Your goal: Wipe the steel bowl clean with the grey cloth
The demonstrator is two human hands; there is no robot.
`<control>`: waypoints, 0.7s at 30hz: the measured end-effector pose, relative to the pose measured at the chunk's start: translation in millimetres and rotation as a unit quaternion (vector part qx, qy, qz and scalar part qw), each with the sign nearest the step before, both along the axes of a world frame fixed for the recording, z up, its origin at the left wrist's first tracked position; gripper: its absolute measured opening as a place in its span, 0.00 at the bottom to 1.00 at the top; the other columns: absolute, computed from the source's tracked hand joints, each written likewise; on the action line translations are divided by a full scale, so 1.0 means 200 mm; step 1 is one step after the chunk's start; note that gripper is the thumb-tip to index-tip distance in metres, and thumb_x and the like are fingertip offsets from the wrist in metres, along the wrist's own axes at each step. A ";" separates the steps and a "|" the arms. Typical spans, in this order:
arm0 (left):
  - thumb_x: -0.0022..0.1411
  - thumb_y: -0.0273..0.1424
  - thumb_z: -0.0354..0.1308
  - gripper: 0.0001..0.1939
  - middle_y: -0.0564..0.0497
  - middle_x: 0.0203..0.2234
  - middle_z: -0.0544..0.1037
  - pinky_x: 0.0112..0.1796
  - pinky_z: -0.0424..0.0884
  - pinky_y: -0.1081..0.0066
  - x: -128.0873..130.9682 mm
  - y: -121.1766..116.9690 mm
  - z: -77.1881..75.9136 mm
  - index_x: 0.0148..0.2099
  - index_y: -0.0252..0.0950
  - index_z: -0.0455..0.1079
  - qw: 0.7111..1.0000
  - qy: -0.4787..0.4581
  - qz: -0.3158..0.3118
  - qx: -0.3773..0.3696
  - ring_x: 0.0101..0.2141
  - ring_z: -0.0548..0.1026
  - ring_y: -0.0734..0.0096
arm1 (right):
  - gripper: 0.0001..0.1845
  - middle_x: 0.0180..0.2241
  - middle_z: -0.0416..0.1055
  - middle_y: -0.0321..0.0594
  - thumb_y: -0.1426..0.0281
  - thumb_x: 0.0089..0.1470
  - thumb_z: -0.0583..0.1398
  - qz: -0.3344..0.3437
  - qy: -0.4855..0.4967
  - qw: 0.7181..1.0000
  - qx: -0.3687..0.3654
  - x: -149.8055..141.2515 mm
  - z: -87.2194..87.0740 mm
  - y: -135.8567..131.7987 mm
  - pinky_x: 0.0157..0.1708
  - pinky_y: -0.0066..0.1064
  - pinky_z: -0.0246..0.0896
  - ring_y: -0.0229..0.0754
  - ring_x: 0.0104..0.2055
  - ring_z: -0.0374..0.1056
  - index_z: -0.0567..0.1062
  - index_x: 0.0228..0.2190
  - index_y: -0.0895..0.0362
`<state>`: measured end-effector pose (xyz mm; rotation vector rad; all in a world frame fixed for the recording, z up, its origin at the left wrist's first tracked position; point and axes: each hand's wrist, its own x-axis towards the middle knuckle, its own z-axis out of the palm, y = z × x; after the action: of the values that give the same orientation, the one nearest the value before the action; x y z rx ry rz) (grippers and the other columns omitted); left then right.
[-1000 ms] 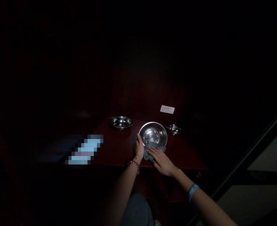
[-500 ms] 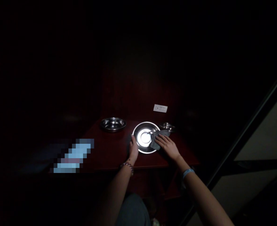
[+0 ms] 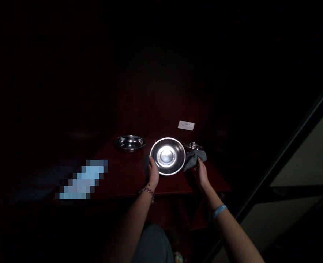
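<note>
A shiny metal bowl [image 3: 166, 156], wide and shallow, is held up over the table with its inside facing me. My left hand [image 3: 153, 172] grips its left rim, thumb on the near side and fingers hidden behind. At the bowl's right edge, my right hand [image 3: 202, 171] is closed on a grey cloth [image 3: 195, 159], which touches or nearly touches the rim. Behind the cloth, a smaller metal dish [image 3: 193, 146] is partly covered from view. Another metal bowl [image 3: 130, 143] rests on the table to the left.
The dark red table [image 3: 117, 179] ends at a front edge just above my knee [image 3: 154, 243]. A white socket plate [image 3: 186, 125] is on the back wall. A pixelated bright patch [image 3: 81, 182] lies at the left, and a dark slanted frame [image 3: 262, 182] runs along the right.
My right hand and the cloth have moved from the bowl's inside to its right outer edge. The bowl has shifted slightly up and tilted more toward me.
</note>
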<state>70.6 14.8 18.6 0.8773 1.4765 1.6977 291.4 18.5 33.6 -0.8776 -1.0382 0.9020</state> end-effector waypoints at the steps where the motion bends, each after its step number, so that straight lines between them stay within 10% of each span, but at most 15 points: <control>1: 0.72 0.50 0.31 0.39 0.27 0.67 0.58 0.65 0.54 0.58 0.00 0.00 0.01 0.69 0.24 0.54 1.000 -0.015 0.006 -0.006 0.68 0.56 0.54 | 0.28 0.47 0.78 0.44 0.50 0.54 0.59 0.012 0.019 1.000 -0.007 -0.01 0.00 -0.01 0.42 0.35 0.70 0.48 0.45 0.75 0.75 0.47 0.57; 14: 0.69 0.55 0.30 0.42 0.31 0.66 0.62 0.62 0.60 0.64 0.01 -0.05 0.03 0.69 0.29 0.56 0.999 0.020 -0.019 0.035 0.67 0.58 0.56 | 0.32 0.51 0.76 0.48 0.46 0.57 0.55 0.031 -0.158 0.986 -0.045 -0.17 -0.10 -0.01 0.53 0.40 0.68 0.51 0.54 0.72 0.73 0.50 0.57; 21: 0.67 0.58 0.34 0.43 0.32 0.64 0.66 0.60 0.63 0.62 0.01 -0.04 0.02 0.65 0.29 0.62 0.999 -0.024 -0.032 0.024 0.64 0.65 0.53 | 0.29 0.40 0.81 0.46 0.49 0.49 0.63 0.014 -0.037 0.997 -0.067 -0.32 -0.16 0.07 0.47 0.38 0.71 0.50 0.46 0.76 0.76 0.43 0.59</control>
<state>72.1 6.2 22.4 0.8940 1.3663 1.7024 227.1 32.1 1.0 -1.0164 -1.0644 0.9768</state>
